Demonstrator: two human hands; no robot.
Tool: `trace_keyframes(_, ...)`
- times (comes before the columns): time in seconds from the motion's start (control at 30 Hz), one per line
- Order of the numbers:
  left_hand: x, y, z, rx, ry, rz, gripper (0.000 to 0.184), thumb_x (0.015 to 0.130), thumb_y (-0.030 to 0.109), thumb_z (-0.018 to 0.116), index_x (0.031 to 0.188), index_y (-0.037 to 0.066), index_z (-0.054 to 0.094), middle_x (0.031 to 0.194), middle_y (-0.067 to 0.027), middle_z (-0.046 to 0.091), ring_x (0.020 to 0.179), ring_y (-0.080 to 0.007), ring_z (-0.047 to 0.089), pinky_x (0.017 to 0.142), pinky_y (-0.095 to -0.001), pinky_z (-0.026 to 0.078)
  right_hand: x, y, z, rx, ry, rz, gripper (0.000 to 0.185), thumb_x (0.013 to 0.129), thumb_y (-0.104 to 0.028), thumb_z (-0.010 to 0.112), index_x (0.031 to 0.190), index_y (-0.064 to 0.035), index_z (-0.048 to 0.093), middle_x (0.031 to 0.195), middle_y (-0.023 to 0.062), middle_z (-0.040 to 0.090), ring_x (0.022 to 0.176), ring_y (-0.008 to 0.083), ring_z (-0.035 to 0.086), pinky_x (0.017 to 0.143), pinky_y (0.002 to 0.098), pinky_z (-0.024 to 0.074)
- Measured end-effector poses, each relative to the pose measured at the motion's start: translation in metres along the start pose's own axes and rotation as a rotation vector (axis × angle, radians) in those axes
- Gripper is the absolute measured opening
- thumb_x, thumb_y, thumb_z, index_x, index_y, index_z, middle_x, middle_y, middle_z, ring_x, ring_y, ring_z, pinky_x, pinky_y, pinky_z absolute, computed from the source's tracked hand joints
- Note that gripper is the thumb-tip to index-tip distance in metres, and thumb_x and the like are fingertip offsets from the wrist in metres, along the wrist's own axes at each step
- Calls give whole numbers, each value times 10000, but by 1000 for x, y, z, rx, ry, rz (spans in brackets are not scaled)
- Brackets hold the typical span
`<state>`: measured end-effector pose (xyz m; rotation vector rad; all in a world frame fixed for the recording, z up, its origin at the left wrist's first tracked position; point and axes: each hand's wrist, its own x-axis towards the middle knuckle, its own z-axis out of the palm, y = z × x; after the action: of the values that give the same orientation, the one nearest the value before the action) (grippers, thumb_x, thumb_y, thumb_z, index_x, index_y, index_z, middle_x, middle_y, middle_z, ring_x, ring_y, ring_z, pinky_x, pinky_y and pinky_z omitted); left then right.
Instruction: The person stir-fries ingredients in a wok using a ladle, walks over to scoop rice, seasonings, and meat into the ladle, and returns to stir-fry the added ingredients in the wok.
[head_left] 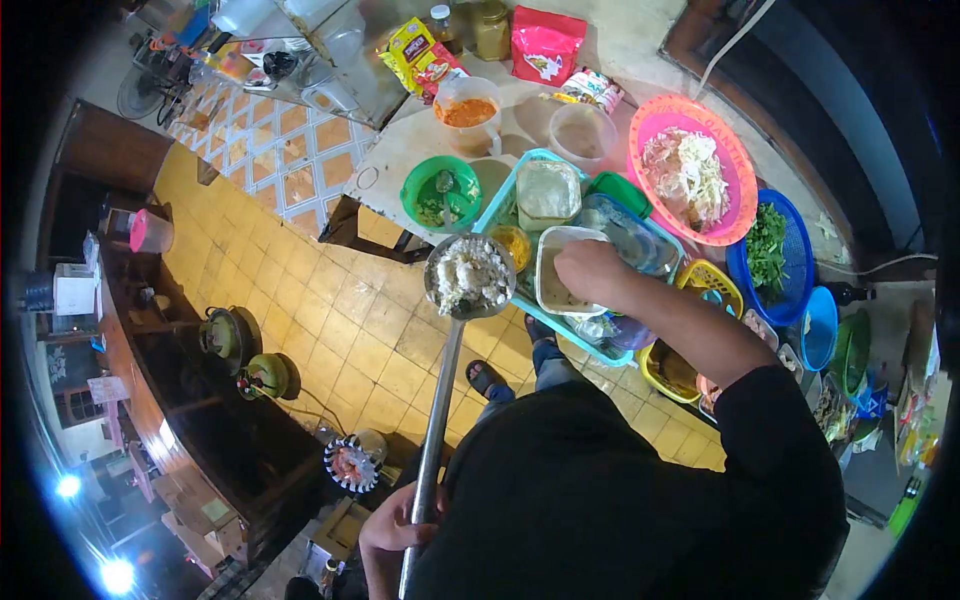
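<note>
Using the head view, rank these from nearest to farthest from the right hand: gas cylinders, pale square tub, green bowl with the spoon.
From the right hand:
1. Pale square tub, the hand is inside it
2. Green bowl, left on the table
3. Gas cylinders, far left, on the floor

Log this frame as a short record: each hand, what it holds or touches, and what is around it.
left hand: closed around the handle of a long metal ladle
ladle load: white, crumbly food
right hand: reaching into a pale square tub; fingertips hidden
tub location: in a turquoise tray
left of tray: green bowl with a spoon
right of tray: pink basket of shredded food; blue basket of leafy greens
</note>
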<state>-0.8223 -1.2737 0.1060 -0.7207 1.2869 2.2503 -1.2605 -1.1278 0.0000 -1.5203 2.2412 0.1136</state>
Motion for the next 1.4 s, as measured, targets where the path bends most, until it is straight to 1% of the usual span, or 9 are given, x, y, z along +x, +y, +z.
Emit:
trace_keyframes(0.13, -2, -4, -1, 28, 31, 56, 421, 671, 127, 718, 1048, 39, 554, 918, -9, 556, 815, -81, 541, 664, -236, 428, 2, -4, 26, 30, 194, 88, 228, 833, -127, 539, 838, -34, 747, 886, 167, 717, 826, 325, 711, 706, 474, 577)
trace_keyframes(0.2, -1, 0, 2, 20, 43, 47, 424, 671, 124, 718, 1052, 39, 553, 916, -7, 554, 819, -83, 542, 673, -238, 429, 7, -7, 33, -22, -8, 89, 222, 828, -126, 545, 831, -30, 746, 896, 165, 722, 801, 324, 713, 688, 476, 577)
trace_keyframes(0.33, -4, -9, -2, -64, 60, -4, 439, 673, 131, 717, 1070, 38, 553, 914, -6, 553, 832, -87, 543, 708, -247, 430, 7, -6, 16, -40, -29, 44, 220, 818, -128, 555, 847, -28, 749, 877, 162, 723, 775, 326, 712, 666, 487, 574)
trace_keyframes(0.43, -4, -7, -4, -71, 54, -37, 456, 676, 144, 725, 1084, 38, 552, 935, -9, 549, 857, -87, 535, 736, -251, 424, 7, 1, 24, -76, 170, -23, 218, 801, -143, 571, 851, -45, 760, 849, 134, 731, 768, 302, 716, 644, 469, 570)
trace_keyframes(0.5, -3, -4, -3, -59, 52, -20, 465, 675, 147, 733, 1089, 38, 551, 951, -11, 546, 866, -86, 528, 740, -250, 420, 16, 1, 29, -206, -65, 16, 204, 771, -165, 596, 826, -75, 770, 806, 113, 730, 748, 269, 713, 593, 460, 551)
trace_keyframes(0.7, -3, 0, 4, -73, 81, -26, 485, 674, 158, 748, 1102, 36, 554, 987, -11, 541, 877, -84, 509, 749, -243, 406, 25, -1, 27, -431, -307, 23, 208, 742, -182, 626, 845, -101, 787, 844, 112, 744, 746, 269, 705, 563, 468, 533)
trace_keyframes(1.1, -4, 6, 7, -69, 145, -78, 474, 683, 164, 754, 1091, 41, 547, 913, 18, 519, 814, -67, 488, 700, -217, 377, 14, 13, 25, 57, -173, 54, 196, 733, -167, 627, 831, -83, 774, 928, 97, 749, 860, 274, 723, 667, 444, 575)
trace_keyframes(1.2, -8, -2, -6, -166, 13, -108, 516, 685, 211, 777, 1108, 37, 539, 917, 16, 527, 813, -68, 490, 698, -220, 383, 11, 10, 29, 84, -150, 95, 201, 745, -156, 616, 844, -80, 774, 916, 106, 748, 848, 280, 725, 674, 454, 575)
trace_keyframes(1.4, -12, -15, -11, -47, 91, -123, 548, 693, 214, 792, 1153, 37, 552, 967, 9, 553, 862, -73, 512, 742, -235, 408, 31, 12, 41, 23, -142, 71, 192, 763, -156, 608, 847, -80, 763, 916, 126, 742, 835, 296, 725, 695, 460, 577)
